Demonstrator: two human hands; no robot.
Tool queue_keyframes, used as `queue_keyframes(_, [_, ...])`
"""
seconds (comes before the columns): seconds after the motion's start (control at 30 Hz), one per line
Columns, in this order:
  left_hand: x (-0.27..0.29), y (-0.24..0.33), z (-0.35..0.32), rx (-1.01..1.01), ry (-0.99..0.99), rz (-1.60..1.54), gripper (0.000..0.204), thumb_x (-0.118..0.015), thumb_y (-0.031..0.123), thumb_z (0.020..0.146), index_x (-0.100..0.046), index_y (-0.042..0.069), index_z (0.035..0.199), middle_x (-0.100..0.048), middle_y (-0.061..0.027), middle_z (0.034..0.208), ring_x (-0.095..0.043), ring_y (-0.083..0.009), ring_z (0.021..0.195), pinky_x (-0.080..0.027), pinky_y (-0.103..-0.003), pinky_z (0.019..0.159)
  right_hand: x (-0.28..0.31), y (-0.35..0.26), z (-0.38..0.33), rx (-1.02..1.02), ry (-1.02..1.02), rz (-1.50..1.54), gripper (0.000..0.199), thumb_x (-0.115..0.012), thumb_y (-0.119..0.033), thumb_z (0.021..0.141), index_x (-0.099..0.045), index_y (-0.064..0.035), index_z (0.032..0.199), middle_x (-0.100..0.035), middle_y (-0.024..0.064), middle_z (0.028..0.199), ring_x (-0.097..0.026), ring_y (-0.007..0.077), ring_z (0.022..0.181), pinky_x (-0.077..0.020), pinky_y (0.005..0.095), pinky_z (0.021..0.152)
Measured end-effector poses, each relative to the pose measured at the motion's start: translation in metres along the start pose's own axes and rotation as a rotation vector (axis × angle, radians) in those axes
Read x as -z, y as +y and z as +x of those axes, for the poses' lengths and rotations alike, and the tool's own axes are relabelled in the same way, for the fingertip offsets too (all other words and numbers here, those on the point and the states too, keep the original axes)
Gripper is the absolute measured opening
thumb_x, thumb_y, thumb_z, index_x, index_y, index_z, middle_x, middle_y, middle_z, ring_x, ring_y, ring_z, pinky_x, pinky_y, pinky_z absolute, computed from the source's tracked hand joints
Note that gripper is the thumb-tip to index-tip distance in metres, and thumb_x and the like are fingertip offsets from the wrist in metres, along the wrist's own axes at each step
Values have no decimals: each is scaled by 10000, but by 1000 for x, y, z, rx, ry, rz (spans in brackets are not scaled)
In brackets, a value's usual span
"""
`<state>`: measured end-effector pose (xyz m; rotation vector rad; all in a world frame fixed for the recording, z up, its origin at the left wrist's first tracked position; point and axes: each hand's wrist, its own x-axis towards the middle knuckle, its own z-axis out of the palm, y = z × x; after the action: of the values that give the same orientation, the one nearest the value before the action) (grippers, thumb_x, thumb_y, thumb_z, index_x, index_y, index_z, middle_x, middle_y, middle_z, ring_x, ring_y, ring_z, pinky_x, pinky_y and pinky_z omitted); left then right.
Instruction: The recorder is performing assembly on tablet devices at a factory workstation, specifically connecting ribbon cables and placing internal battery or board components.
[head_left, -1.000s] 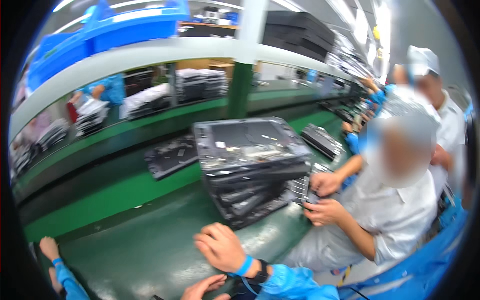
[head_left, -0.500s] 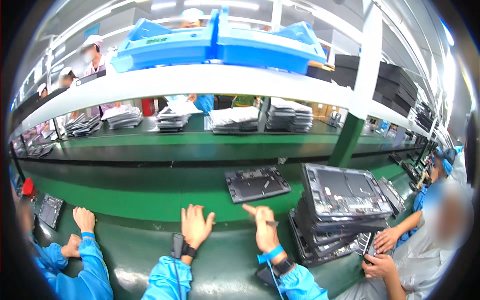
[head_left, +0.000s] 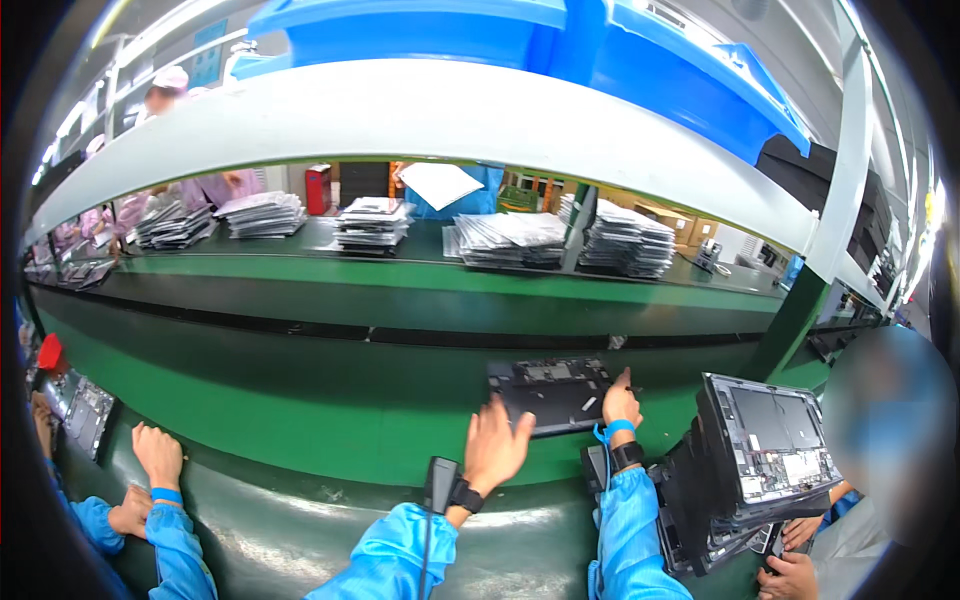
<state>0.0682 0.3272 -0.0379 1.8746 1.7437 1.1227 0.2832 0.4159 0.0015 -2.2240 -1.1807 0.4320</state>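
Observation:
An opened tablet with dark inner parts and a circuit board lies flat on the green bench in front of me. My left hand is open at its near left corner, fingers stretched and slightly blurred. At the right edge of the tablet is my right hand, its index finger pointing forward and the other fingers partly hidden. It seems to touch that edge, but I see no grip. Both wrists wear dark bands, and a blue strap circles the right one. Right of my right forearm stands a tall stack of opened tablets.
A co-worker's hands rest at left near another opened tablet. At right, another person's hands work beside the stack. Overhead runs a white shelf beam with blue bins. Silvery stacks line the far bench.
My view has turned left and tilted down. Both hands have reached forward to the tablet, the right one moving from its near side to its right edge.

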Motion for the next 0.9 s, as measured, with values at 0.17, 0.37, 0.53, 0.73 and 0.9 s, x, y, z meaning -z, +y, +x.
queue_keyframes(0.17, [19,-43,6,229,285,-411,586,-410,305,1039,-317,-106,1446,-473,-326,1361,-480,-408,1267,-359,-423,1101,-8,-8,-45,123,-75,96,652,-139,-557,1000,-499,-196,1407,-616,316,1188,-567,499,1140,-444,541,982])
queue_keyframes(0.37, [125,-44,-106,452,272,-1055,500,-401,114,1009,-317,-50,1474,-563,-158,1313,-564,-241,1201,-481,-405,991,20,27,-148,391,-441,418,568,-215,-459,1034,-406,-196,1499,-544,273,1351,-530,370,1247,-371,381,1067])
queue_keyframes(0.53, [153,-4,-242,431,293,-1131,512,-415,72,1001,-293,-33,1487,-507,-141,1389,-523,-242,1260,-425,-412,1067,70,94,-245,671,-574,425,499,-220,-292,1070,-384,-117,1508,-501,201,1369,-456,310,1265,-289,374,1125])
queue_keyframes(0.73, [161,54,-339,556,173,-1018,548,-505,107,966,-332,-19,1471,-486,-153,1395,-524,-275,1257,-432,-414,1052,134,166,-288,543,-541,592,569,-230,-421,1068,-506,-61,1411,-446,60,1159,-444,182,1064,-334,330,1026])
queue_keyframes(0.9, [194,92,-325,417,-278,-164,581,-579,138,925,-374,-24,1444,-506,-169,1362,-539,-307,1231,-433,-418,1040,128,179,-279,456,-413,664,364,-325,-349,1073,-478,-51,929,-441,41,895,-426,139,848,-374,283,802])
